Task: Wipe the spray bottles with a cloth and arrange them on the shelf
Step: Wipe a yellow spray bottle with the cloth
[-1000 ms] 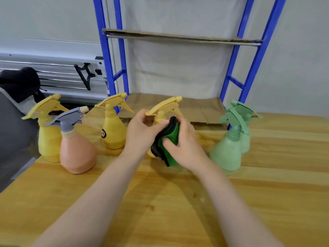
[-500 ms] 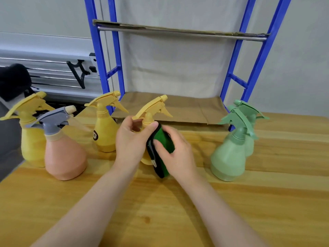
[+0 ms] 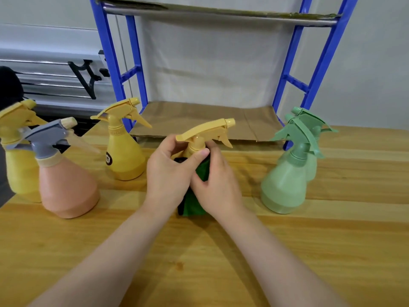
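Observation:
A yellow spray bottle (image 3: 208,132) stands at the centre of the wooden table, its body mostly hidden by my hands. My left hand (image 3: 170,173) grips its neck, thumb across the front. My right hand (image 3: 218,185) presses a green cloth with a black edge (image 3: 194,203) against the bottle's body. Another yellow bottle (image 3: 124,149) stands to the left, a pink bottle with a grey trigger (image 3: 64,173) nearer left, and a third yellow one (image 3: 15,151) at the left edge. Two pale green bottles (image 3: 287,173) stand at the right.
A blue-framed shelf (image 3: 110,63) stands behind the table, its lower level lined with brown cardboard (image 3: 199,118) and an upper board (image 3: 221,12) above. The wooden table (image 3: 221,273) stretches toward me. A dark object (image 3: 8,87) sits at far left.
The view has shifted so the held bottle sits more central. My right hand with the cloth has slid lower down the bottle's body, while my left hand keeps hold of the neck.

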{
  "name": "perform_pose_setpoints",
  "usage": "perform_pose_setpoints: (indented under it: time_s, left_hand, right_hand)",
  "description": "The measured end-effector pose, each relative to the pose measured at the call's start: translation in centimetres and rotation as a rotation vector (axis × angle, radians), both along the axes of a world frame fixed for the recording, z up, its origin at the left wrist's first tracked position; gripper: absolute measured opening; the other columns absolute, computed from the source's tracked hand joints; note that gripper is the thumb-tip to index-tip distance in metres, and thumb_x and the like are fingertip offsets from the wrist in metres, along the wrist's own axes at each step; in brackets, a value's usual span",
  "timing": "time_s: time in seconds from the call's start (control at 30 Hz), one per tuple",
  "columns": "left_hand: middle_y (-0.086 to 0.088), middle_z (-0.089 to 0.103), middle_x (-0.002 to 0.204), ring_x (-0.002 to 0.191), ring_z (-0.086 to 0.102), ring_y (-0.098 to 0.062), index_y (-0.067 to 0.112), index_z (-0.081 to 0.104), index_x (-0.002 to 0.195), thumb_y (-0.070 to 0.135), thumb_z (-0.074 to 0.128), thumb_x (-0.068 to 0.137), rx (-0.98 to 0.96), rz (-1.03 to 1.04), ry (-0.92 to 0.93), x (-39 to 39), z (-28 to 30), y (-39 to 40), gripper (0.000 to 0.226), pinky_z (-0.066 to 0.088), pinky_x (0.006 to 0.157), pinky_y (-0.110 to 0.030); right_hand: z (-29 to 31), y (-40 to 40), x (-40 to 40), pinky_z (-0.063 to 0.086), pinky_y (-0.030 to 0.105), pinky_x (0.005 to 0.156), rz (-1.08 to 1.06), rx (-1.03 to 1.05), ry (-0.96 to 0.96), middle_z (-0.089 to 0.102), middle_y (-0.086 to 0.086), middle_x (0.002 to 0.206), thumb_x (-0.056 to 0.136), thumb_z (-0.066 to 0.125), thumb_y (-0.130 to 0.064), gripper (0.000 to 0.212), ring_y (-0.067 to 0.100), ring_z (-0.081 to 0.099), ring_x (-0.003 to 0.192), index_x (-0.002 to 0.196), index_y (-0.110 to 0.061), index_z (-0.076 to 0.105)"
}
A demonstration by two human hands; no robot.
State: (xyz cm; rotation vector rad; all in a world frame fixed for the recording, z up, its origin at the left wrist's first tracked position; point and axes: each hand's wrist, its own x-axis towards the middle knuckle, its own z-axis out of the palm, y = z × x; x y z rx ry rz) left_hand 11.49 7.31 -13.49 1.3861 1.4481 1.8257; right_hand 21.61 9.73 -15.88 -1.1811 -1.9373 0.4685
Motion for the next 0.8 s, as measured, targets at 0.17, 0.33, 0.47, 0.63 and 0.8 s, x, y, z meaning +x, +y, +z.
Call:
perform_pose_setpoints:
  time_s: [0.17, 0.33, 0.47, 0.63, 0.8]
  left_hand:
    - [0.012, 0.074, 0.088, 0.089, 0.07, -0.008, 0.029, 0.068, 0.09, 0.01, 0.08, 0.078, 0.062, -0.03, -0.063, 0.2, 0.0, -0.4, 0.025, 0.055, 0.079, -0.026]
    - [0.008, 0.075, 0.088, 0.088, 0.071, -0.01, 0.023, 0.068, 0.092, 0.008, 0.079, 0.078, 0.096, -0.055, -0.118, 0.0, 0.2, -0.4, 0.023, 0.055, 0.076, -0.024]
    - [0.009, 0.075, 0.085, 0.086, 0.071, -0.008, 0.019, 0.067, 0.091, 0.009, 0.077, 0.08, 0.146, -0.074, -0.207, -0.7, 0.6, -0.3, 0.018, 0.052, 0.074, -0.019]
    - [0.013, 0.07, 0.081, 0.084, 0.065, -0.006, 0.02, 0.064, 0.089, 0.024, 0.076, 0.074, 0.22, -0.051, -0.425, -1.8, 0.9, 0.2, 0.019, 0.05, 0.082, -0.024]
    - [0.009, 0.067, 0.089, 0.086, 0.062, -0.009, 0.022, 0.064, 0.092, 0.023, 0.071, 0.085, 0.201, -0.053, -0.62, -3.8, 0.8, 0.9, 0.01, 0.049, 0.081, -0.029]
  right_hand:
    - [0.2, 0.0, -0.1, 0.029, 0.02, 0.108, 0.021, -0.044, 0.056, 0.038, -0.002, 0.154, 0.092, 0.06, -0.043, 0.073, 0.012, 0.033, 0.141, 0.152, -0.017, 0.027]
    - [0.1, 0.2, -0.1, 0.03, 0.022, 0.111, 0.038, -0.019, 0.083, 0.04, -0.001, 0.151, 0.087, 0.067, -0.036, 0.074, 0.011, 0.034, 0.139, 0.149, -0.016, 0.032]
    - [-0.1, 0.1, -0.2, 0.033, 0.028, 0.113, 0.055, 0.01, 0.065, 0.042, 0.0, 0.148, 0.081, 0.071, -0.036, 0.08, 0.013, 0.036, 0.138, 0.148, -0.014, 0.032]
    - [-0.3, 0.2, -0.2, 0.033, 0.031, 0.115, 0.091, -0.006, 0.04, 0.035, -0.001, 0.151, 0.08, 0.069, -0.038, 0.086, 0.011, 0.032, 0.141, 0.151, -0.017, 0.026]
    - [-0.5, 0.2, 0.1, 0.03, 0.034, 0.117, 0.163, -0.081, 0.062, 0.03, 0.0, 0.155, 0.081, 0.068, -0.033, 0.09, 0.011, 0.029, 0.143, 0.154, -0.018, 0.017]
